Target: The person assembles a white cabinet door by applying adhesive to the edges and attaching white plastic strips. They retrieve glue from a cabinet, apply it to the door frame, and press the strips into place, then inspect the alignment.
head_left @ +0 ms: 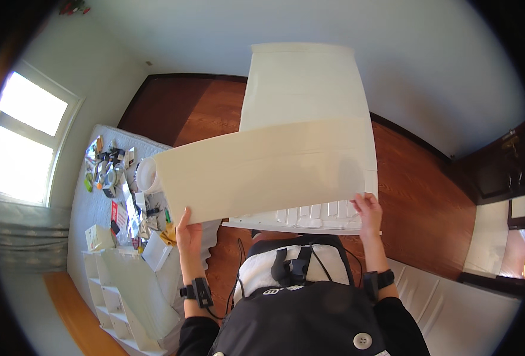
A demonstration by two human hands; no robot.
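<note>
A wide, thin cream panel [262, 169] is held out in front of me, tilted up slightly toward its right end. My left hand [189, 238] grips its lower left corner, thumb on the upper face and the other fingers mostly hidden below. At the lower right corner, my right hand [367, 212] pinches the edge between thumb and fingers. Beyond and beneath the panel stands a large white piece of furniture [304, 86]. Its near part shows white ridges or slots under the panel's lower edge; the panel hides its middle.
To my left, a bed [191, 291] bears a white tub [148, 176], several small tools and packages, and a white divided shelf unit [113, 299]. A ribbed white panel [446, 296] lies low at the right. Dark wooden cabinetry [503, 163] stands against the right wall.
</note>
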